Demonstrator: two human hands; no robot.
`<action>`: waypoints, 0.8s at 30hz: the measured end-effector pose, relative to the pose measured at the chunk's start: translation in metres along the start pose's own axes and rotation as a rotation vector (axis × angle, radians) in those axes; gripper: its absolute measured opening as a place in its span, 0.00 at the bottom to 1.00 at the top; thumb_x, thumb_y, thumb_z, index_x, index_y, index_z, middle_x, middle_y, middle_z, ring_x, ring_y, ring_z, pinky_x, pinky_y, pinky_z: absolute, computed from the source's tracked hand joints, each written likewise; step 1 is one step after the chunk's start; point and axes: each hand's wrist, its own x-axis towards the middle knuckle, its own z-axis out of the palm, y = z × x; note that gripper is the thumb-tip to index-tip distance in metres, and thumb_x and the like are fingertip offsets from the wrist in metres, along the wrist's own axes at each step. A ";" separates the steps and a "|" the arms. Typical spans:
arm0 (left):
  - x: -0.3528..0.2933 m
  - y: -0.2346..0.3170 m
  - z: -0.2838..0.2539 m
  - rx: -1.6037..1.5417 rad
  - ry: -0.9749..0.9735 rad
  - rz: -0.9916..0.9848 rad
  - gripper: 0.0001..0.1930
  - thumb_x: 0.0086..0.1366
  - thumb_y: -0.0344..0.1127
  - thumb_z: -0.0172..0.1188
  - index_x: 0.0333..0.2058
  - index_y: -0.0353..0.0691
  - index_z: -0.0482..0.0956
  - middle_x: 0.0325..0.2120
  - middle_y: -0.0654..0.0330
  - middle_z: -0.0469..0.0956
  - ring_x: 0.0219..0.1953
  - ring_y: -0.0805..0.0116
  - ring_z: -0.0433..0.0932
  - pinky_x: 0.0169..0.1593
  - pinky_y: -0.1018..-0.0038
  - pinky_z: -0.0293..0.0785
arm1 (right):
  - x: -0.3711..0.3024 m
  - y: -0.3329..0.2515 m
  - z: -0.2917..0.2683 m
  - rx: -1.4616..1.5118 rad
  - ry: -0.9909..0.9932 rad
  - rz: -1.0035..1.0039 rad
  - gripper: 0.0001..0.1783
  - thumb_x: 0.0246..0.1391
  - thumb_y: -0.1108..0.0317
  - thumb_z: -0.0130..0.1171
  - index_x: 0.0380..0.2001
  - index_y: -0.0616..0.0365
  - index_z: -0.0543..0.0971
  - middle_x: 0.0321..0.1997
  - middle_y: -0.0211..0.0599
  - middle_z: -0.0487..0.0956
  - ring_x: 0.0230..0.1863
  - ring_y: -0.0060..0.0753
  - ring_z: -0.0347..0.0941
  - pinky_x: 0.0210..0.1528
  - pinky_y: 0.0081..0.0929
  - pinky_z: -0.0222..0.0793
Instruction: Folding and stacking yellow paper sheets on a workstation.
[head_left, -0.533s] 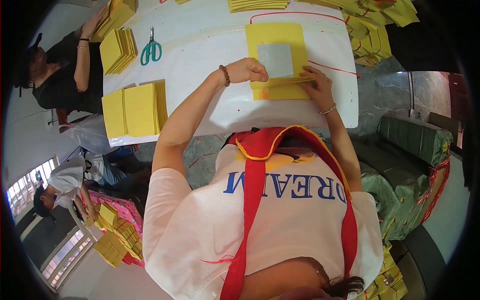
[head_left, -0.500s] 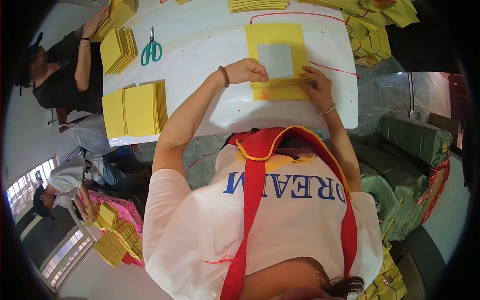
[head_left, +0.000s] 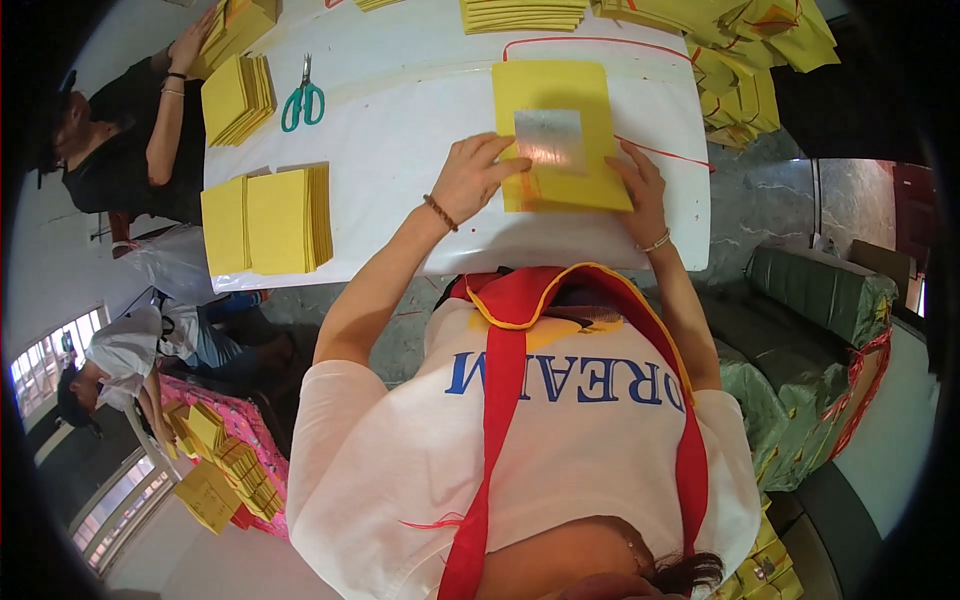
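A yellow paper sheet (head_left: 565, 88) lies on the white table in front of me, with a shiny silver square (head_left: 548, 128) on its middle. My left hand (head_left: 472, 178) rests at the left side of the sheet. Its fingers are spread, and the tips touch the paper and the edge of the silver square. At the right edge is my right hand (head_left: 640, 190), fingers apart and touching the paper's side. Near its lower right corner the sheet juts out a little. An orange mark shows by the sheet's lower left.
Teal-handled scissors (head_left: 303, 104) lie to the left, near stacks of yellow paper (head_left: 290, 220). A red cord (head_left: 600, 40) crosses the white table (head_left: 410, 130). Yellow bundles (head_left: 740, 95) crowd the far right. A co-worker's hand (head_left: 190, 45) holds a yellow stack at far left.
The lower edge of the yellow sheet, raised before, now lies down. My left hand has gone from closed fingers to spread ones, and my right hand stays at the right edge.
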 end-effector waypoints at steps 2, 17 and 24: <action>-0.008 0.007 -0.004 0.027 0.037 0.058 0.25 0.44 0.22 0.52 0.44 0.49 0.75 0.48 0.55 0.70 0.48 0.54 0.67 0.50 0.63 0.65 | -0.007 -0.007 -0.011 -0.374 -0.120 -0.209 0.22 0.37 0.73 0.59 0.42 0.44 0.77 0.56 0.31 0.69 0.55 0.35 0.64 0.55 0.33 0.53; 0.011 0.015 0.014 -0.426 0.064 -0.759 0.12 0.64 0.39 0.47 0.30 0.34 0.70 0.17 0.47 0.71 0.20 0.50 0.71 0.25 0.60 0.65 | 0.020 -0.024 0.014 0.155 -0.007 0.373 0.25 0.48 0.58 0.58 0.49 0.56 0.70 0.19 0.36 0.75 0.19 0.34 0.71 0.24 0.27 0.64; 0.026 0.004 0.020 -0.492 0.060 -0.876 0.15 0.63 0.44 0.47 0.29 0.35 0.68 0.16 0.47 0.72 0.21 0.47 0.72 0.24 0.59 0.64 | 0.034 -0.021 0.015 -0.121 -0.062 0.370 0.25 0.49 0.56 0.58 0.51 0.45 0.70 0.16 0.35 0.71 0.17 0.32 0.68 0.23 0.29 0.62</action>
